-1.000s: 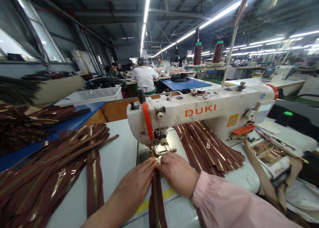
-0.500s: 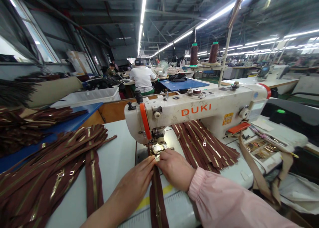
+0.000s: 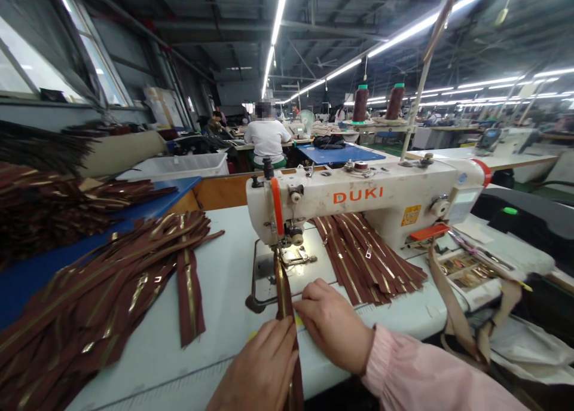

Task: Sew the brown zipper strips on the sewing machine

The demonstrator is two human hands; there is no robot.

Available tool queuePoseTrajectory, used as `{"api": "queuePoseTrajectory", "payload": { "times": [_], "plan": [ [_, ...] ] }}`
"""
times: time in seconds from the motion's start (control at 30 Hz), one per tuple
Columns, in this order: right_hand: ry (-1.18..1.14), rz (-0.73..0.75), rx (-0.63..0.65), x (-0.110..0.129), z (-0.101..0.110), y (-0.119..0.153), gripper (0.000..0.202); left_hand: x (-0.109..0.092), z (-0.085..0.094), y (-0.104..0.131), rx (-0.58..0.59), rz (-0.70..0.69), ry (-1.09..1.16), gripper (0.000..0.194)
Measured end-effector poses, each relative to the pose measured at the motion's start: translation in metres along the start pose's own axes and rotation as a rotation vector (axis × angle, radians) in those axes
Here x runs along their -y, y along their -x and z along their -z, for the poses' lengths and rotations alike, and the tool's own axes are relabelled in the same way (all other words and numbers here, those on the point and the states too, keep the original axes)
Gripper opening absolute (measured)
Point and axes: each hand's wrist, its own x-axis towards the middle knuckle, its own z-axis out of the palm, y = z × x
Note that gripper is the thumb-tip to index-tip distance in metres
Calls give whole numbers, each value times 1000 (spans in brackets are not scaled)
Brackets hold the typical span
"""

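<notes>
A brown zipper strip with gold teeth runs from under the presser foot of the white sewing machine toward me. My left hand is closed on the strip near the table's front edge. Just above it on the right, my right hand has its fingers bent together, fingertips at the strip's right edge. Part of the strip is hidden under my left hand. More zipper strips lie fanned out beneath the machine arm. At the left a big pile of zippers covers the tabletop.
A tray of small metal parts and a beige strap are at the right. Two brown thread spools stand behind the machine. A person in a white shirt sits farther back, past a white bin.
Both hands have moved back from the needle toward me, uncovering the strip's upper part. The camera view has shifted, so the machine appears slightly farther right.
</notes>
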Motion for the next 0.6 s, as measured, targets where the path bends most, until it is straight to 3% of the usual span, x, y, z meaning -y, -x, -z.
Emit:
{"api": "queuePoseTrajectory", "payload": {
  "times": [0.2, 0.4, 0.6],
  "plan": [
    [-62, -35, -54, 1, -7, 4, 20, -7, -3, -5, -18, 35, -43, 36],
    [-49, -43, -48, 4, -6, 1, 20, -6, -9, -6, -20, 178, 54, 33],
    [-17, -34, -43, 6, -7, 2, 18, -5, -4, -9, -27, 203, 173, 34]
  ]
}}
